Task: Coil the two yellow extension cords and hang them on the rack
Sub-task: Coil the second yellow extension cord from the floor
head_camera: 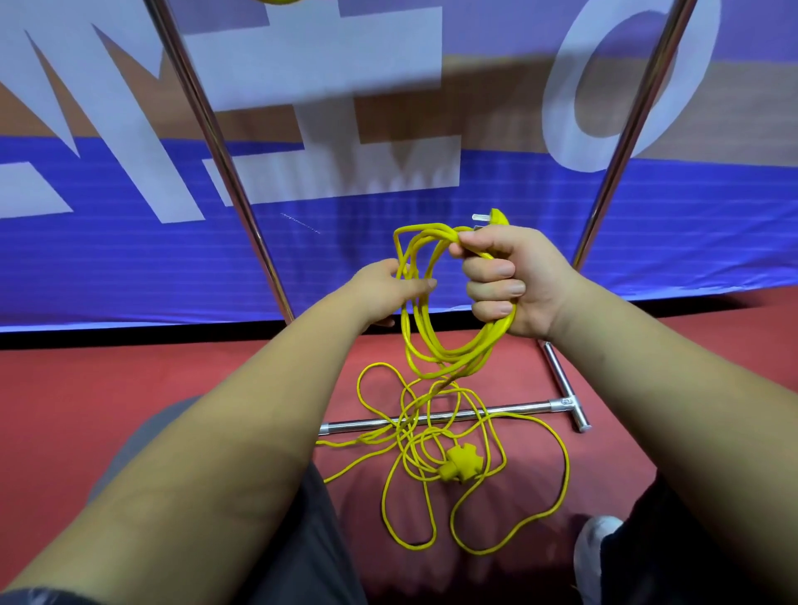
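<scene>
- Between the uprights of the rack [216, 151], low over the red floor [129, 388]: one yellow extension cord [488, 345] is partly coiled, not finished.
- Right hand [505, 280] is clamped in a fist round a bundle of several loops. The plug [492, 217] pokes out just above that fist, prongs pointing left.
- Left hand [388, 289] sits just beside the coil, thumb and fingers closed on one strand. My read: it's feeding the next loop.
- Hands are near each other but not touching; the coil hangs between them.
- The rest of the same cord lies in a loose tangle on the floor below, draped across the rack's base bar [518, 408]. Socket block [460, 464] sits in the middle of the tangle.
- Estimate: roughly half of this cord is gathered, maybe less.
- Yellow sliver [280, 1] at the top edge of frame could be the other cord already hanging. Too cropped to tell.
- Left to do, as I judge it: pull in the floor slack loop by loop, bring the socket end up, then hang the coil on the rack.
- Cord look: thin, bright yellow, springy; the held loops are uneven in size and the top-left bend is kinked rather than round.
- Floor strands cross each other many times, so snagging while drawing them up is likely.
</scene>
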Available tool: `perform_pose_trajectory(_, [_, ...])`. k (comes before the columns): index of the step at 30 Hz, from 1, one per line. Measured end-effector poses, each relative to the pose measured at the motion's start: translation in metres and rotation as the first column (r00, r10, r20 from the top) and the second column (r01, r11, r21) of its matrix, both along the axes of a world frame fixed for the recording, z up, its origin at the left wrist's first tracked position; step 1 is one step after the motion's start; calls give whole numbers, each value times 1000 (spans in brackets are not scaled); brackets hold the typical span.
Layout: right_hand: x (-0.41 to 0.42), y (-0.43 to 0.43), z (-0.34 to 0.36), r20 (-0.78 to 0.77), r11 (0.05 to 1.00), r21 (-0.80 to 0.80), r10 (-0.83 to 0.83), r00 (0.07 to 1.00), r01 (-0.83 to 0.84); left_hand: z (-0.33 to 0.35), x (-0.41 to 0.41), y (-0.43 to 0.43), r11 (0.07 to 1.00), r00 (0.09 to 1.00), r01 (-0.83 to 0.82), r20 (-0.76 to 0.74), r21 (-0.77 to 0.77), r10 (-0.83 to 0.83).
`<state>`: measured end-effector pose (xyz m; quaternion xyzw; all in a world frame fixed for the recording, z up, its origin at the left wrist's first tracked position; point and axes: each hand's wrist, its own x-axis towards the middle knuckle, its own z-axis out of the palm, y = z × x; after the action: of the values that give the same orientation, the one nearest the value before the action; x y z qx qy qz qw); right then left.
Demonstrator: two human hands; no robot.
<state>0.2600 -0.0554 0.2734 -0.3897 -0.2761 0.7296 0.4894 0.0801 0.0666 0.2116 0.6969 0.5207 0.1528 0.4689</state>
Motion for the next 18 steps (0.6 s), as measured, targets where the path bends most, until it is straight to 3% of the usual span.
perform_pose_trajectory(4, [0, 0, 0, 49, 999, -35, 23, 999, -21, 0, -5, 16, 998, 988, -35, 152, 55, 26])
perform_pose_trajectory(8, [-3, 1, 0, 147, 999, -46, 17, 989, -11, 7, -14, 29, 996, 929, -88, 359, -9, 85])
perform_pose_trajectory(12, [-6, 5, -3, 225, 999, -41, -19, 974, 29, 8, -16, 27, 1000, 917, -22, 398, 8, 17])
perform_pose_trajectory(18, [0, 6, -8, 206, 994, -12, -107, 973, 112, 14, -21, 21, 999, 928, 48, 370, 9, -48])
